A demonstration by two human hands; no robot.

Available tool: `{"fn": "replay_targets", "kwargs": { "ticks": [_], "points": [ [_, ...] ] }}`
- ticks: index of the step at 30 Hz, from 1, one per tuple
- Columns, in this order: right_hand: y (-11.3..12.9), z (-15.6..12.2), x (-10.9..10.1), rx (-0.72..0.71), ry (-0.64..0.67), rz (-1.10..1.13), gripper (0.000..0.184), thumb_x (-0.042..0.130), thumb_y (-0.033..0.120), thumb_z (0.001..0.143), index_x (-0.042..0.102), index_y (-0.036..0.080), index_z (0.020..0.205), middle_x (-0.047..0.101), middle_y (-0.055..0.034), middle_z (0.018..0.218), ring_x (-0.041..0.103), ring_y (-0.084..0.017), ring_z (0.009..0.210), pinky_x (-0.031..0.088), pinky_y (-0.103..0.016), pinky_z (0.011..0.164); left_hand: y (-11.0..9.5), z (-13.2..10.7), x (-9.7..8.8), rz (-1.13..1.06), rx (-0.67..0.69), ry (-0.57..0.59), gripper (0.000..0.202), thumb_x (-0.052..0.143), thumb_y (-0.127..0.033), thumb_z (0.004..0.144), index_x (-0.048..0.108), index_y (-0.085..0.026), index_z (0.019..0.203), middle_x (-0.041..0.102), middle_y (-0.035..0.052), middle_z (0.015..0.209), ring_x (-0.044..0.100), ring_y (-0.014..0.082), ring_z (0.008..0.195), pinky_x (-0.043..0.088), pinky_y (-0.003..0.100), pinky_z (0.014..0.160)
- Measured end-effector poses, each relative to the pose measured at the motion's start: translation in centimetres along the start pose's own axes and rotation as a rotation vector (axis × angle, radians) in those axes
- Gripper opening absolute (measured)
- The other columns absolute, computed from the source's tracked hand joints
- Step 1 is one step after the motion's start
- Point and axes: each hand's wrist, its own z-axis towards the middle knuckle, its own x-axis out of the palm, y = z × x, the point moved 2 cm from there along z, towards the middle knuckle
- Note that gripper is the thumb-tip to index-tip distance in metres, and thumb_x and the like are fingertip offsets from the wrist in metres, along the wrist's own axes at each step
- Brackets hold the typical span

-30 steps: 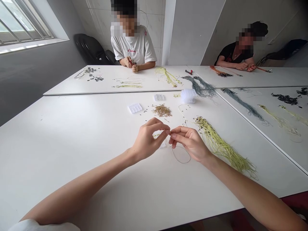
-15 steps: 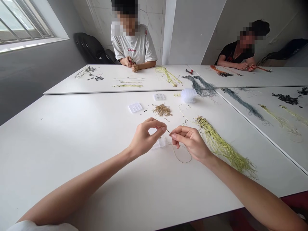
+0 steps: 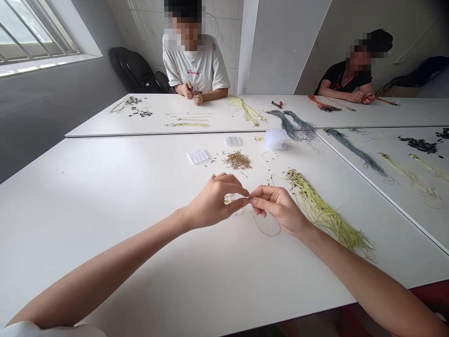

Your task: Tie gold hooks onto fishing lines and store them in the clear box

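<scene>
Room: white-walled and tiled, with a barred window (image 3: 31, 32) far to the left of the yellow-green cord bundle (image 3: 326, 217).

Tables: the bundle lies on a white table (image 3: 105, 196); another white table (image 3: 147, 126) stands beyond it, and a third (image 3: 389, 187) lies to its right.

Co-workers: a person in a white T-shirt (image 3: 194, 65) sits well beyond the bundle, hands together over a small item; a person in a black top (image 3: 342, 77) sits beyond it to the right, holding an orange cord.

Supplies: left of the bundle are a heap of brass hooks (image 3: 237, 160), a white plastic tray (image 3: 197, 157) and a small clear box (image 3: 233, 141); a white mesh bundle (image 3: 276, 139) lies beyond it.

Left hand (image 3: 213, 203): just left of the bundle, thumb and forefinger pinched on the tiny metal piece (image 3: 249, 197), above a clear plastic box (image 3: 231, 199).

Right hand (image 3: 278, 210): beside the bundle, fingertips closed on that same piece, touching the left hand's fingertips; a thin pale cord (image 3: 266, 229) loops below.
</scene>
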Motion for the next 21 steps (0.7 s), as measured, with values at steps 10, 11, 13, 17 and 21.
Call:
{"fn": "replay_targets", "kwargs": {
  "ticks": [10,11,13,17,21],
  "points": [
    [0.6,0.1,-0.4,0.01,0.141,-0.102,0.017,0.064,0.033,0.087,0.069,0.018,0.08,0.06,-0.0017,0.07,0.052,-0.014,0.066,0.042,-0.03,0.065,-0.6,-0.4,-0.1,0.123,0.05,0.052,0.02,0.053,-0.024,0.09,0.073,-0.023,0.084,0.066,0.0027,0.082,0.057,0.0168,0.075,0.035,0.04,0.091],
    [0.7,0.3,-0.6,0.024,0.163,-0.062,0.021,0.06,0.034,0.089,0.07,0.018,0.081,0.059,-0.0018,0.069,0.051,-0.014,0.066,0.041,-0.03,0.066,-0.7,-0.4,-0.2,0.112,0.037,0.045,0.021,0.053,-0.024,0.091,0.073,-0.023,0.085,0.066,0.0028,0.082,0.057,0.0168,0.075,0.035,0.04,0.09],
    [0.7,0.6,-1.2,0.067,0.197,0.024,0.026,0.055,0.035,0.092,0.071,0.017,0.083,0.056,-0.0023,0.069,0.048,-0.014,0.066,0.04,-0.03,0.066,-0.9,-0.5,-0.3,0.063,0.014,0.041,0.021,0.052,-0.024,0.091,0.072,-0.022,0.087,0.066,0.0027,0.082,0.058,0.0165,0.077,0.035,0.038,0.089],
    [0.8,0.8,-1.9,0.13,0.196,0.037,0.014,0.065,0.027,0.084,0.069,0.016,0.077,0.052,0.0,0.068,0.043,-0.012,0.065,0.035,-0.028,0.063,-1.2,-0.8,-0.1,0.003,-0.005,0.052,0.019,0.054,-0.023,0.09,0.072,-0.022,0.086,0.067,0.0009,0.083,0.059,0.0153,0.079,0.033,0.038,0.091],
    [1.5,0.2,-1.5,0.055,0.087,-0.074,0.012,0.069,0.027,0.082,0.067,0.017,0.076,0.057,-0.0002,0.072,0.048,-0.013,0.07,0.037,-0.028,0.066,-1.0,-1.0,0.9,0.085,-0.043,0.009,0.019,0.054,-0.023,0.089,0.071,-0.022,0.082,0.066,0.0004,0.079,0.056,0.0155,0.076,0.031,0.041,0.092]
  ]
}}
